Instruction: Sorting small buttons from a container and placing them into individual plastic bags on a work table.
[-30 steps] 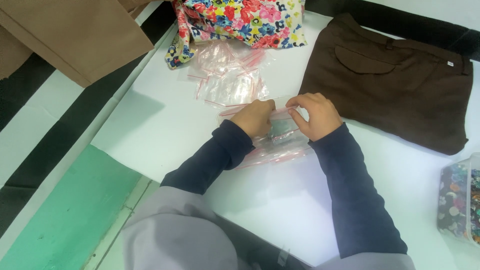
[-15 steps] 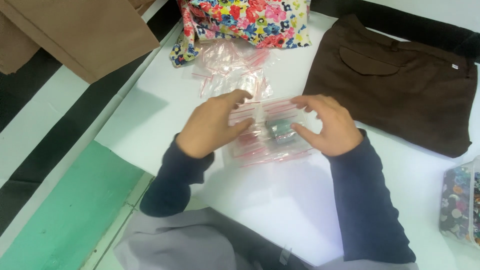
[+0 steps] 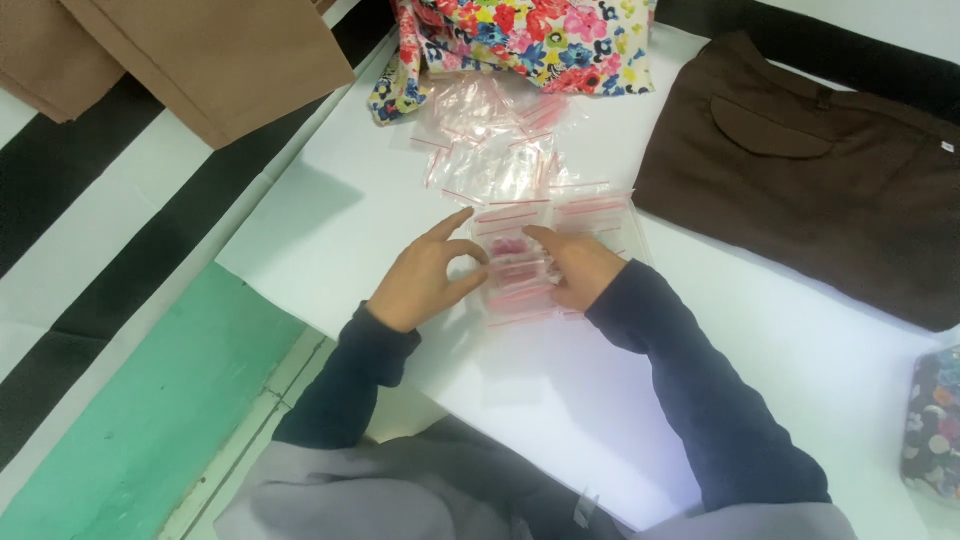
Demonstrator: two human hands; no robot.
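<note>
A stack of small clear zip bags with pink seal strips (image 3: 520,280) lies on the white table (image 3: 560,400). My left hand (image 3: 425,275) pinches the stack's left edge between thumb and fingers. My right hand (image 3: 580,268) rests on its right side, fingers pressing the bags flat. More of the same bags (image 3: 495,150) lie loosely scattered just beyond, towards the far edge.
A floral cloth (image 3: 520,40) lies at the far edge. A folded brown garment (image 3: 820,180) is at the right, tan fabric (image 3: 210,55) at the upper left. A floral pouch (image 3: 935,420) sits at the right edge. Green floor (image 3: 150,400) lies below the table's left edge.
The hands have come closer together over the bag stack. The left hand went from lying flat on it to pinching its left edge.
</note>
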